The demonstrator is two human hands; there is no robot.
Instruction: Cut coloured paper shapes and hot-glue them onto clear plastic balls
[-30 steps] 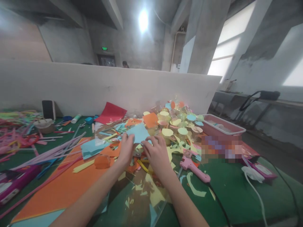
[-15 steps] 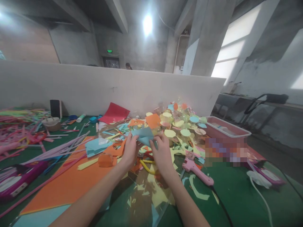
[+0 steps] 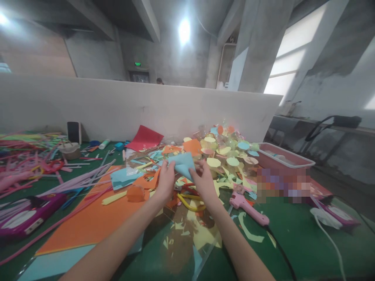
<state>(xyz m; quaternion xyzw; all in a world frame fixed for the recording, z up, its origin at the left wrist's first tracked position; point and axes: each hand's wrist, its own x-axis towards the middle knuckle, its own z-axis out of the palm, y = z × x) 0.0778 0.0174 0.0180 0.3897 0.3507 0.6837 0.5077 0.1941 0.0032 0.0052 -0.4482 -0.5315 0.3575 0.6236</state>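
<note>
A light blue piece of paper (image 3: 184, 163) is held up between both hands over the scraps. My left hand (image 3: 166, 181) pinches its left edge between thumb and fingers. At the lower right edge, my right hand (image 3: 204, 181) has its fingers closed on the same paper. Just below the hands lie scissors with yellow handles (image 3: 190, 205), partly among paper scraps. To the left rests a folded stack of light blue paper (image 3: 124, 177) beside an orange paper piece (image 3: 136, 193). A pink glue gun (image 3: 249, 208) lies right of my right hand.
Cut paper discs (image 3: 233, 161) are heaped at the back right near a pink bin (image 3: 284, 156). Orange sheets (image 3: 84, 218) and pink strips (image 3: 70, 187) cover the left side. A white partition (image 3: 140, 111) stands behind. The glue gun's black cord (image 3: 281, 249) trails toward the front.
The blue paper has been tilted so its face shows brighter and more toward me. Both hands still hold it, and the whole view has shifted slightly.
</note>
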